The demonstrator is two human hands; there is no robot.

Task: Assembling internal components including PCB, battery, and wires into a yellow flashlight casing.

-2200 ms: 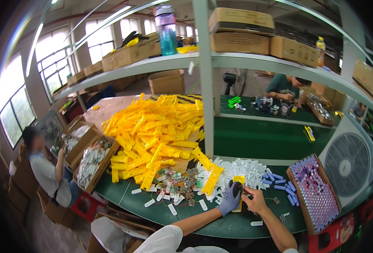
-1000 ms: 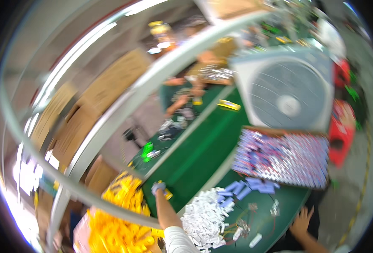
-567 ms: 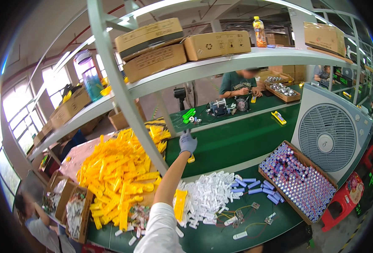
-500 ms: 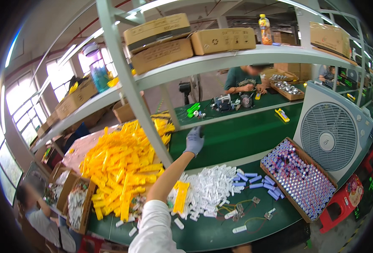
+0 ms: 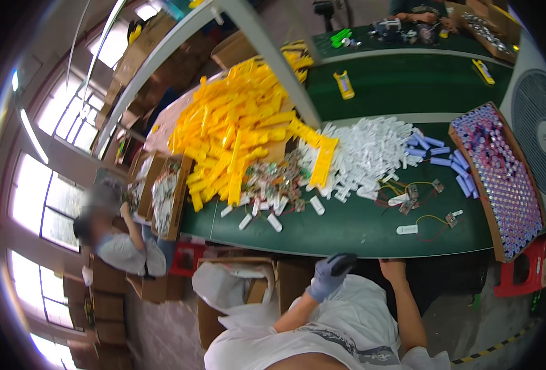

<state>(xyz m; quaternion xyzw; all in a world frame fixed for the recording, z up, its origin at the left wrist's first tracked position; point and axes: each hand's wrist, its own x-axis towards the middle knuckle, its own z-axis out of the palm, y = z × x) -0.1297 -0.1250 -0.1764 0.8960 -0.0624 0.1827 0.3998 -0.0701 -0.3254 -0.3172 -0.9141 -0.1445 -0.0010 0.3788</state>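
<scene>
My left hand, in a grey glove with dark fingertips, is over my lap just short of the table's front edge. Its fingers stretch to the right and nothing shows in them. My bare right hand is at the table edge; its fingers are mostly hidden there. On the green table in front lie a white piece with thin wires and a small circuit board, and loose white pieces. Beyond them are a white heap of small plastic parts, a yellow plastic casing and a pile of wired circuit boards.
Yellow casings are heaped at the left. Purple cylindrical cells lie beside a carton of cells at the right, near a fan. One yellow device is on the green belt. A co-worker sits at the left.
My left hand has drawn back from the belt to my lap, and a yellow device now shows where it was. The view has tilted down, bringing my right hand into sight.
</scene>
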